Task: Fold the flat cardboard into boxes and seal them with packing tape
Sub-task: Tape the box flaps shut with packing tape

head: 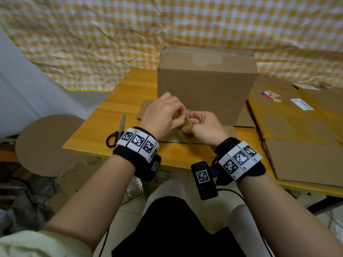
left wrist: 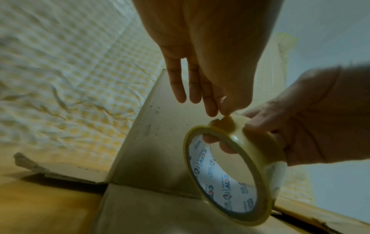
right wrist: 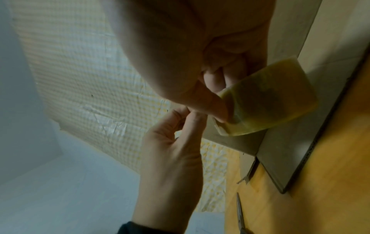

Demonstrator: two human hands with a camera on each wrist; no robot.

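Yellowish roll of clear packing tape (left wrist: 236,171) gripped by right hand (head: 203,127), its rim picked at by left hand (head: 163,114) fingertips, held above tabletop (head: 111,115) before upright brown cardboard box (head: 206,80), black-handled scissors (head: 117,132) lying left.

Brown box (head: 206,86) sitting on orange wood-grain table (head: 115,108); yellowish tape (left wrist: 250,142) showing white printed core; yellow-white checked cloth (head: 92,34) hanging far; black-handled scissors (head: 116,133) lying left.
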